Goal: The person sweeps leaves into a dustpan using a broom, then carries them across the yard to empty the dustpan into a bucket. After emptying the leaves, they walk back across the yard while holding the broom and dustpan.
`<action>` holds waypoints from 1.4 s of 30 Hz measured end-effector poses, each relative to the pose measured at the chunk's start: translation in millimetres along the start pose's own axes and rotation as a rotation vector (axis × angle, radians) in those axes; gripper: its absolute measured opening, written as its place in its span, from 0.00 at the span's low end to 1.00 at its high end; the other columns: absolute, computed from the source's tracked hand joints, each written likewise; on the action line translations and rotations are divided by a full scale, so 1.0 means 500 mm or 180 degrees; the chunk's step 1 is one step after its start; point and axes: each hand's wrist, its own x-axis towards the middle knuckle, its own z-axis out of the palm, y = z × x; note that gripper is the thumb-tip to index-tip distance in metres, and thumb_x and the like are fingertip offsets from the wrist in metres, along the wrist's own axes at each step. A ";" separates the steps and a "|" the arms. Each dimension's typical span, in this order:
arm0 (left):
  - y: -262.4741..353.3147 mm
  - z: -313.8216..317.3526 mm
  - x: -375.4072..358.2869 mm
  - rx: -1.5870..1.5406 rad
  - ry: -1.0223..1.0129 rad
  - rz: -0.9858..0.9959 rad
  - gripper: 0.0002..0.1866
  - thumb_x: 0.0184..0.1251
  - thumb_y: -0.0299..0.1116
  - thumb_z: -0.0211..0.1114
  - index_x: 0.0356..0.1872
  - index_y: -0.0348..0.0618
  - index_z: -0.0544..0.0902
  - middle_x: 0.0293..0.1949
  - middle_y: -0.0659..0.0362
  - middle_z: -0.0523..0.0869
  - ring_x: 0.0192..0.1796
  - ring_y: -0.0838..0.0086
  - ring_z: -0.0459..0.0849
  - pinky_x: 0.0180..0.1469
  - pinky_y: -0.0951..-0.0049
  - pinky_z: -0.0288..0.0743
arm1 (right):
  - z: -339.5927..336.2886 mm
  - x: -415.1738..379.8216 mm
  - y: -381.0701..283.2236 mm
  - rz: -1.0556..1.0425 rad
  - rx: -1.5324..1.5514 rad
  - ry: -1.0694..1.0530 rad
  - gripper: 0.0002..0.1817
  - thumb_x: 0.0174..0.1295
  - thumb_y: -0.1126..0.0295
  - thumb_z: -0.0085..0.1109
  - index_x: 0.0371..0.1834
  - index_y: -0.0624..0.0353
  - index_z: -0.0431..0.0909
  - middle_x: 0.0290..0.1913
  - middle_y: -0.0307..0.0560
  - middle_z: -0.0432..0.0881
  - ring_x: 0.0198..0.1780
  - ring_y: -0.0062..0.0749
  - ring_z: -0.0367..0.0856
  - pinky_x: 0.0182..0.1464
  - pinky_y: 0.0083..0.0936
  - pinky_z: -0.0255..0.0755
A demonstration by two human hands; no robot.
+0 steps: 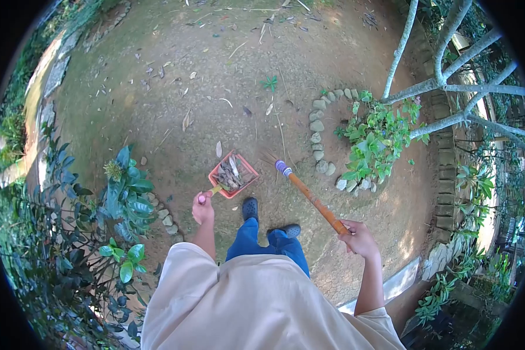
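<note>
My left hand [203, 209] is closed around the handle of an orange-red dustpan [252, 177] in front of my feet. Dry leaves [230, 172] lie heaped inside the pan. In my right hand [359, 238] is the orange-brown handle of a broom [312, 198], gripped near its upper end. Purple and white binding wraps the broom's lower end, and its thin bristles [268, 157] point toward the dustpan's right side. A single pale leaf [219, 149] rests on the ground just beyond the pan.
Scattered leaves and twigs [186, 121] dot the bare soil ahead. At the right, a curved row of stones [317, 125] borders a leafy plant [372, 143] under a branching tree [440, 81]. Dense shrubs [128, 195] crowd my left side. A low brick edging [445, 175] runs along the right.
</note>
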 end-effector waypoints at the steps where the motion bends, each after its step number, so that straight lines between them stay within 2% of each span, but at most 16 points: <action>1: -0.002 -0.008 -0.001 0.0021 0.0032 -0.0018 0.20 0.55 0.46 0.73 0.51 0.60 0.86 0.39 0.55 0.90 0.44 0.61 0.89 0.48 0.61 0.80 | 0.005 0.010 0.000 -0.0058 0.0010 -0.0016 0.31 0.54 0.73 0.65 0.64 0.64 0.75 0.27 0.47 0.82 0.16 0.24 0.76 0.19 0.24 0.69; 5: -0.004 -0.047 -0.010 -0.0088 0.0154 -0.0208 0.20 0.55 0.46 0.73 0.51 0.59 0.86 0.41 0.57 0.90 0.44 0.62 0.89 0.49 0.62 0.80 | 0.029 0.057 -0.010 -0.0148 -0.0101 -0.0030 0.31 0.53 0.72 0.66 0.65 0.64 0.75 0.28 0.49 0.83 0.16 0.24 0.77 0.20 0.25 0.70; 8: -0.022 -0.065 -0.006 -0.0128 0.0335 -0.0414 0.21 0.55 0.47 0.73 0.51 0.59 0.86 0.43 0.57 0.90 0.46 0.62 0.89 0.51 0.62 0.80 | 0.049 0.080 -0.056 -0.0310 -0.0250 0.0022 0.31 0.54 0.76 0.65 0.66 0.65 0.73 0.26 0.45 0.81 0.14 0.22 0.73 0.17 0.23 0.67; 11: -0.026 -0.080 -0.005 -0.0132 0.0497 -0.0640 0.21 0.55 0.47 0.73 0.52 0.60 0.86 0.45 0.57 0.90 0.48 0.62 0.88 0.52 0.62 0.79 | 0.063 0.122 -0.078 -0.0405 -0.0348 -0.0010 0.31 0.53 0.71 0.66 0.64 0.61 0.76 0.28 0.51 0.85 0.17 0.26 0.78 0.24 0.27 0.72; 14: -0.023 -0.096 0.000 -0.0180 0.0580 -0.0969 0.22 0.54 0.48 0.73 0.52 0.61 0.86 0.46 0.57 0.89 0.48 0.61 0.88 0.53 0.61 0.78 | 0.073 0.164 -0.108 -0.0553 -0.0553 -0.0054 0.31 0.53 0.71 0.66 0.64 0.59 0.76 0.27 0.50 0.84 0.17 0.28 0.79 0.25 0.28 0.73; 20: -0.021 -0.097 0.024 -0.0231 0.0701 -0.1233 0.23 0.52 0.49 0.74 0.51 0.62 0.87 0.47 0.57 0.89 0.48 0.60 0.87 0.54 0.61 0.79 | 0.086 0.264 -0.165 -0.0820 -0.0989 -0.0144 0.31 0.52 0.69 0.66 0.64 0.58 0.77 0.24 0.50 0.84 0.18 0.29 0.80 0.28 0.29 0.75; 23: -0.031 -0.077 0.040 -0.0039 0.0645 -0.1265 0.22 0.52 0.48 0.75 0.50 0.60 0.87 0.46 0.56 0.89 0.48 0.60 0.87 0.54 0.60 0.79 | 0.097 0.283 -0.215 -0.0707 -0.1248 -0.0333 0.30 0.51 0.67 0.66 0.63 0.55 0.78 0.28 0.54 0.86 0.25 0.36 0.85 0.34 0.32 0.78; 26: -0.028 -0.073 0.042 -0.0220 0.0736 -0.1340 0.22 0.51 0.46 0.76 0.49 0.58 0.87 0.45 0.56 0.89 0.47 0.61 0.88 0.53 0.61 0.79 | 0.118 0.338 -0.178 -0.1128 -0.1820 -0.0288 0.30 0.50 0.65 0.67 0.62 0.52 0.79 0.33 0.57 0.87 0.34 0.44 0.87 0.42 0.34 0.78; 29: -0.067 -0.058 0.057 -0.0520 0.0837 -0.1277 0.22 0.50 0.44 0.78 0.48 0.56 0.88 0.43 0.57 0.90 0.45 0.64 0.88 0.51 0.63 0.79 | 0.103 0.323 -0.171 -0.1326 -0.1813 -0.0693 0.30 0.52 0.69 0.68 0.62 0.56 0.78 0.24 0.49 0.83 0.17 0.26 0.78 0.26 0.28 0.74; 32: -0.051 -0.077 0.051 -0.0503 0.0904 -0.1294 0.21 0.49 0.43 0.79 0.47 0.56 0.88 0.41 0.57 0.90 0.44 0.66 0.88 0.50 0.65 0.79 | 0.053 0.271 -0.201 -0.1027 -0.1887 -0.0919 0.30 0.50 0.65 0.68 0.61 0.52 0.79 0.36 0.56 0.87 0.33 0.44 0.87 0.41 0.32 0.79; 35: -0.034 -0.096 0.050 -0.0668 0.0757 -0.1520 0.22 0.52 0.34 0.76 0.51 0.55 0.87 0.47 0.59 0.89 0.48 0.69 0.87 0.55 0.67 0.78 | 0.022 0.220 -0.201 -0.0616 -0.1548 -0.1030 0.30 0.51 0.67 0.68 0.61 0.54 0.79 0.34 0.52 0.87 0.24 0.33 0.83 0.30 0.28 0.77; 38: -0.044 -0.095 0.053 -0.0778 0.0775 -0.1383 0.21 0.52 0.33 0.76 0.51 0.54 0.87 0.47 0.60 0.89 0.48 0.70 0.87 0.54 0.68 0.78 | 0.009 0.194 -0.178 -0.0685 -0.1224 -0.0973 0.29 0.51 0.69 0.68 0.62 0.56 0.79 0.32 0.48 0.86 0.18 0.24 0.78 0.23 0.25 0.72; 42: -0.043 -0.090 0.061 -0.0908 0.0740 -0.1259 0.21 0.52 0.33 0.76 0.50 0.52 0.87 0.45 0.60 0.90 0.47 0.72 0.87 0.54 0.69 0.78 | 0.006 0.187 -0.164 -0.0610 -0.1008 -0.0754 0.30 0.51 0.70 0.68 0.63 0.56 0.78 0.32 0.48 0.86 0.20 0.25 0.79 0.23 0.24 0.72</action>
